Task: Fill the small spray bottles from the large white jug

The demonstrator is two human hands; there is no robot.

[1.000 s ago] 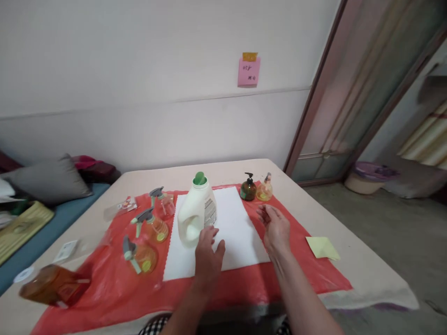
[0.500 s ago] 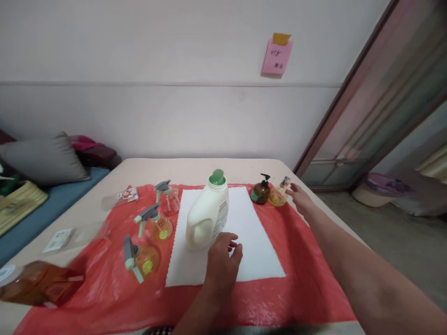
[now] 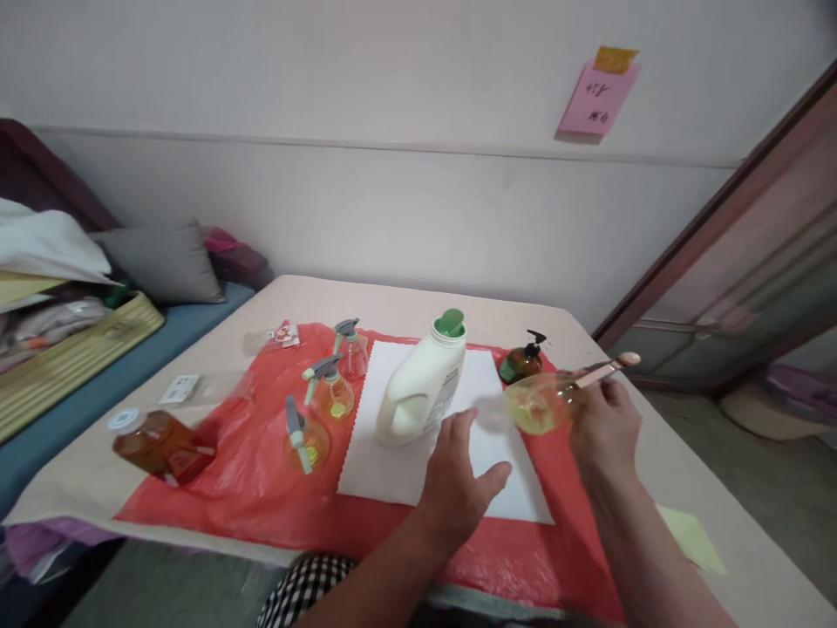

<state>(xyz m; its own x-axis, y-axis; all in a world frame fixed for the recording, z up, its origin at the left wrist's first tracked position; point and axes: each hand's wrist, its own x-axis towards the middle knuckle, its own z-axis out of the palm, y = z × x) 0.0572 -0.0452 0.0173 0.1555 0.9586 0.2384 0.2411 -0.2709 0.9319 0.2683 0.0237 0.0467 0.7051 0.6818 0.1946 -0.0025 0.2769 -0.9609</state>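
My right hand [image 3: 605, 423] is closed round the neck of a small clear spray bottle [image 3: 540, 406] with yellow liquid and lifts it, tilted sideways, above the red sheet [image 3: 228, 471]. My left hand [image 3: 461, 475] hovers open, fingers spread, over the white paper [image 3: 405, 458], just right of the big white detergent jug [image 3: 422, 384] with its green cap. A dark green pump bottle [image 3: 521, 362] stands behind the lifted bottle.
Three small spray bottles [image 3: 330, 392] with yellow liquid stand left of the jug. An amber bottle [image 3: 160, 445] lies on its side at the table's left edge. A yellow note [image 3: 690, 536] lies at right. Pillows and bedding fill the left side.
My right hand reached to the small bottle at the back right, took hold of it and lifted it toward the middle. My left hand slid right, away from the jug. The view swung left.
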